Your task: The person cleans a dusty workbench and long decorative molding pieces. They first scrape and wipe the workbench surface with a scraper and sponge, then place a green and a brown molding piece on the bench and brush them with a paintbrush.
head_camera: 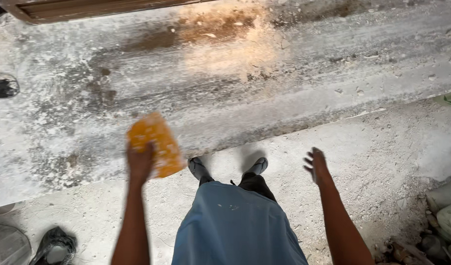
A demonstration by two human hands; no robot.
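Head view, looking straight down. Left hand (139,164) closed on an orange sponge-like block (154,145), fingers wrapped over its near edge; block blurred, held above the near part of a long pale slab (235,98) that runs left to right across the scene. Whether the block touches the slab surface cannot be told. Right hand (316,164) empty, fingers spread and loose, hanging over the dusty floor (382,157) just near of the slab edge, touching nothing. Slab surface streaked with white powder, with a brown stain (206,29) toward the far side. Two grey shoes (228,168) stand side by side against the slab's near edge. A dark shoe-like object (54,245) lies at near left; filled sacks (446,211) at near right; a brown wooden frame (88,7) along the far edge. Risks, as judged: the grip covers only one edge of the block, so a snag on rough slab could twist it out of the fingers. The powder-covered floor may let the feet slip while leaning forward. Rubble by the sacks is a trip hazard on any step to the right.
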